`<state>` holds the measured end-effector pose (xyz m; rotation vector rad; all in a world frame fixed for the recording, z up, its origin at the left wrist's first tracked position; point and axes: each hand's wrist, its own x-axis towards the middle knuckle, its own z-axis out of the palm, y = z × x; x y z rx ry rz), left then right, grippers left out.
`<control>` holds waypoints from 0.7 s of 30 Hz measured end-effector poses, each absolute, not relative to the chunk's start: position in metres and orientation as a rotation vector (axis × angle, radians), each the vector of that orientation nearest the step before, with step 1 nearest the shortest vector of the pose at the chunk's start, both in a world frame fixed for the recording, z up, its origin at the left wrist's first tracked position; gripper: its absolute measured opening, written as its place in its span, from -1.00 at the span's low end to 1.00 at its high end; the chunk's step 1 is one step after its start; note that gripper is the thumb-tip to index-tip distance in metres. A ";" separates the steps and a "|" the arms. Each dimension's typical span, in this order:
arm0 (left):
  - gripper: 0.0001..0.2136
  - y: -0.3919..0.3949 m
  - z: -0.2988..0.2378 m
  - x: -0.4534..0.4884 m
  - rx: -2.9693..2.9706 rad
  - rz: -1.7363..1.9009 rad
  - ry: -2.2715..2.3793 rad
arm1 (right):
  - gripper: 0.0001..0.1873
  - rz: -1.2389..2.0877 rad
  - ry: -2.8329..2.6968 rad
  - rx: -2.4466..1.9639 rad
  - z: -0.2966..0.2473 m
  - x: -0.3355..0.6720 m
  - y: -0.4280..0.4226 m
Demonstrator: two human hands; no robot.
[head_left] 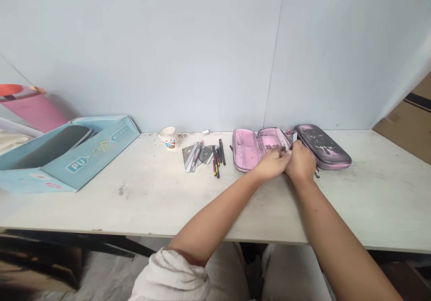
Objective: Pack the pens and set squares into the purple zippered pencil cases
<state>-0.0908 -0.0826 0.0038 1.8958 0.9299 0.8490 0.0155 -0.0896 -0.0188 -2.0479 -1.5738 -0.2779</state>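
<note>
A pink pencil case [247, 150] lies unfolded on the table, its lining and inner pockets showing. My left hand [273, 162] is closed over the right part of this case, its fingertips against my right hand; what they grip is hidden. Beside it, my right hand [301, 162] is closed too, and a small pale strip [295, 137] sticks up by its fingers; I cannot make out what it holds. Just right of my hands is a closed black-and-pink pencil case [323, 146]. Pen tips [317, 172] poke out below that case.
Left of the open case lie several dark pens [220, 152], clear rulers and set squares [193, 155], and a white eraser [205, 132]. A paper cup [168, 138] stands near the wall. A blue box [97, 152] occupies the left end. The table's front edge [262, 240] runs beneath my forearms.
</note>
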 end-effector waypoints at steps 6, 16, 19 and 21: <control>-0.71 -0.077 -0.001 -0.146 2.193 0.854 1.195 | -0.63 -0.469 -1.609 -2.172 -0.029 0.017 -0.089; -0.67 -0.059 -0.015 -0.253 2.452 0.682 1.960 | -0.72 -0.449 -2.246 -1.431 -0.002 -0.080 -0.102; -0.69 -0.056 -0.020 -0.257 2.501 0.588 2.017 | -0.69 -0.394 -2.360 -1.394 0.004 -0.115 -0.088; -0.70 -0.055 -0.021 -0.258 2.512 0.556 2.040 | -0.67 -0.380 -2.411 -1.421 0.004 -0.130 -0.078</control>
